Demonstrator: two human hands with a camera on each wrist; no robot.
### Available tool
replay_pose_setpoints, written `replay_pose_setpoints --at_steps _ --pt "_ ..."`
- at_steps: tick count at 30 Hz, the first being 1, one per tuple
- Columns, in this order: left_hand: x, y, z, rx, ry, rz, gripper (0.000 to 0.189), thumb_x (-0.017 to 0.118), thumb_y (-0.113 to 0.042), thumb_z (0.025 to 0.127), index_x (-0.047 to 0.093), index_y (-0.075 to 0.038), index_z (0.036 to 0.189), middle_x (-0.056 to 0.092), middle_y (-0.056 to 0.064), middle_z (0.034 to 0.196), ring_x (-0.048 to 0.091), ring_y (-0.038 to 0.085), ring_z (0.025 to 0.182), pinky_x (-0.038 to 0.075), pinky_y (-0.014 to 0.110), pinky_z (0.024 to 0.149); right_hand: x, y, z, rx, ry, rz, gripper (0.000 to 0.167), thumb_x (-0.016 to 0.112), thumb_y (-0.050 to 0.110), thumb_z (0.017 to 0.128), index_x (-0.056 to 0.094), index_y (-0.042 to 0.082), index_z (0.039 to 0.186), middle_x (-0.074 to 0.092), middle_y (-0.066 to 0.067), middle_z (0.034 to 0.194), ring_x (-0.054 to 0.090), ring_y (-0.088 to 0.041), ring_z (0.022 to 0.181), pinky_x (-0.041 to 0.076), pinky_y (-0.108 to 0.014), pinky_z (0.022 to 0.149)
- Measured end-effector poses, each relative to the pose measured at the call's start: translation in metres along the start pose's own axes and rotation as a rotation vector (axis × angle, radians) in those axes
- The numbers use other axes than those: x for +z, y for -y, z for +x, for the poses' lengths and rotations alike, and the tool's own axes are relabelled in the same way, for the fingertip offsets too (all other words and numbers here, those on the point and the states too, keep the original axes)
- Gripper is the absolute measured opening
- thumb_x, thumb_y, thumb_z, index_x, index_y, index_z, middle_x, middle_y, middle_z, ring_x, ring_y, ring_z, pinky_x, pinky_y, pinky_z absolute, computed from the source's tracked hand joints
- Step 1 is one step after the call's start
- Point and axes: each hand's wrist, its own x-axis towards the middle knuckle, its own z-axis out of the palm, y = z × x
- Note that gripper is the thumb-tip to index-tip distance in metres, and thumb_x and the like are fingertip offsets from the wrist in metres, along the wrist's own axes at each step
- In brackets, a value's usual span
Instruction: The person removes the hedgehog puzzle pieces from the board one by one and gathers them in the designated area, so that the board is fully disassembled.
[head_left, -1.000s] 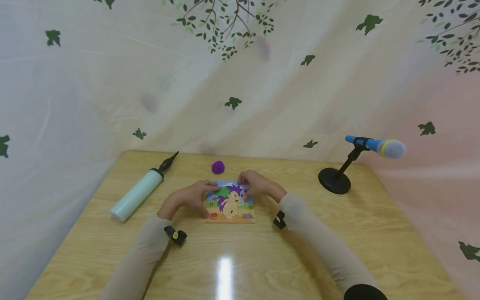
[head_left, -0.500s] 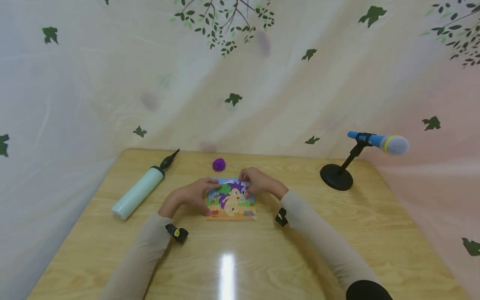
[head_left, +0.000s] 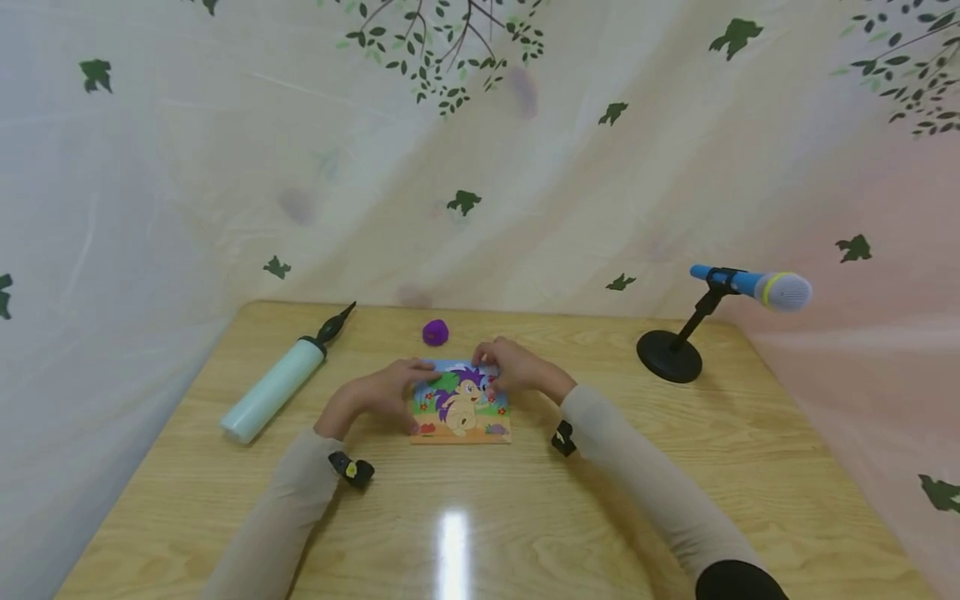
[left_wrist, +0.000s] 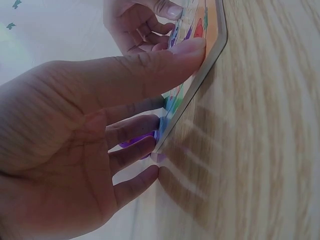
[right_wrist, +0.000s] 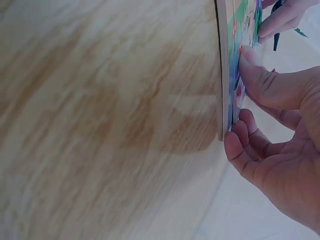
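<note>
A flat picture puzzle (head_left: 457,417) with a purple-haired hedgehog lies on the table between both hands. My left hand (head_left: 386,390) rests on its left side in the head view. The left thumb (left_wrist: 185,52) lies on the picture near a corner, and the straight fingers touch the far edge. My right hand (head_left: 517,367) is at the far right corner. In the right wrist view, the right hand (right_wrist: 280,130) pinches a puzzle piece (right_wrist: 236,107) between thumb and curled fingers. That piece's edge stands slightly above the board (right_wrist: 223,90); the fingers partly hide it.
Behind the puzzle sits a small purple lump (head_left: 435,332). A pale green hand pump (head_left: 277,390) with a black nozzle lies at the left. At the back right stands a blue toy microphone (head_left: 750,286) on a black stand (head_left: 670,356). A printed curtain hangs behind the table.
Both hands keep nearly the same place on the puzzle. The whole head view shifts slightly; no object visibly moves on the table.
</note>
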Motion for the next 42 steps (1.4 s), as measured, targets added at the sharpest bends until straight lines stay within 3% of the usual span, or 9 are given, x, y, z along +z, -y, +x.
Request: replay_pose_setpoints --at_steps 9,21,29,42 --pt "-0.0019 0.0029 -0.0030 -0.020 0.005 -0.018 0.095 0.089 -0.019 0.074 0.041 -0.014 0.157 0.027 0.018 0.166 0.021 0.045 0.154 0.025 0.065 0.123 0.0017 -0.0029 0.0046 -0.043 0.016 -0.024 0.047 0.081 0.009 0.085 0.066 0.014 0.129 0.060 -0.016 0.127 0.057 -0.032 0.120 0.053 -0.046 0.104" --pt "-0.0037 0.0063 -0.0010 0.007 0.010 0.004 0.095 0.089 -0.019 0.074 0.041 -0.014 0.156 0.027 0.019 0.166 0.020 0.047 0.153 0.024 0.067 0.122 -0.0011 -0.0004 0.0053 -0.101 0.019 -0.019 0.047 0.082 0.005 0.083 0.069 0.010 0.128 0.064 -0.017 0.127 0.059 -0.035 0.121 0.054 -0.047 0.105" --pt "-0.0016 0.0051 0.0010 0.010 0.008 0.005 0.095 0.088 -0.020 0.075 0.040 -0.014 0.157 0.026 0.018 0.166 0.021 0.047 0.153 0.024 0.067 0.123 -0.0019 0.0022 -0.0002 -0.058 0.017 -0.059 0.046 0.080 0.007 0.084 0.069 0.012 0.128 0.059 -0.012 0.119 0.051 -0.024 0.107 0.050 -0.038 0.093" --pt "-0.0008 0.0035 0.0009 -0.006 0.013 0.008 0.096 0.088 -0.022 0.076 0.039 -0.015 0.158 0.025 0.018 0.167 0.019 0.046 0.154 0.023 0.066 0.123 -0.0047 0.0026 -0.0028 -0.065 0.032 -0.072 0.045 0.080 0.009 0.085 0.069 0.011 0.129 0.060 -0.012 0.122 0.050 -0.025 0.112 0.047 -0.041 0.099"
